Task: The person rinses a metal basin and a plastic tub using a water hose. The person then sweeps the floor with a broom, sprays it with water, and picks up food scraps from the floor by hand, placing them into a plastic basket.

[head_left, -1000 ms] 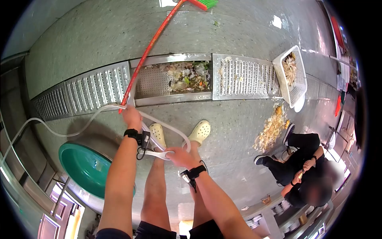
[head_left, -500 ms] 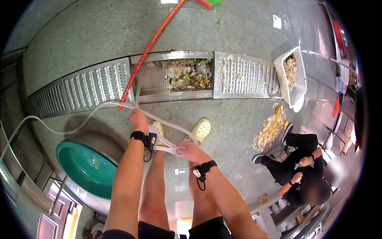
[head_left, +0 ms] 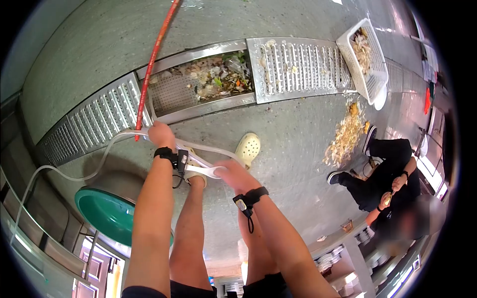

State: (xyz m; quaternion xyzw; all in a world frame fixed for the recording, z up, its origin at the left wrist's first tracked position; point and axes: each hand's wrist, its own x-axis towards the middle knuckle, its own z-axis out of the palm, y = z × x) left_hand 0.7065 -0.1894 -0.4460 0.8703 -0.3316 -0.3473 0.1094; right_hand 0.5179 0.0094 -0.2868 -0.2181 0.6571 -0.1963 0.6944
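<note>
My left hand (head_left: 161, 135) is closed around a pale, translucent hose (head_left: 107, 151) near the front edge of the floor drain. A thin pale line runs from that fist into the open drain section; whether it is hose or water I cannot make out. In my right hand (head_left: 234, 175) is the end of a white, flat, strap-like piece (head_left: 208, 171), which slants up toward the left hand. A length of hose also loops down to the right hand. Food scraps (head_left: 218, 79) lie in the perforated drain tray (head_left: 171, 94). A red broom handle (head_left: 149, 74) leans across it, close beside my left hand.
Metal grates (head_left: 298, 69) flank the drain opening. A white basket (head_left: 370, 64) of scraps stands at the right, with a scrap pile (head_left: 345, 136) on the floor. A green tub (head_left: 102, 213) sits at left. At right a seated person (head_left: 392, 169) holds something small.
The view has shifted and turned slightly. Both hands keep their hold, and my left hand has moved nearer the red handle. One foot has stepped a little apart from the other.
</note>
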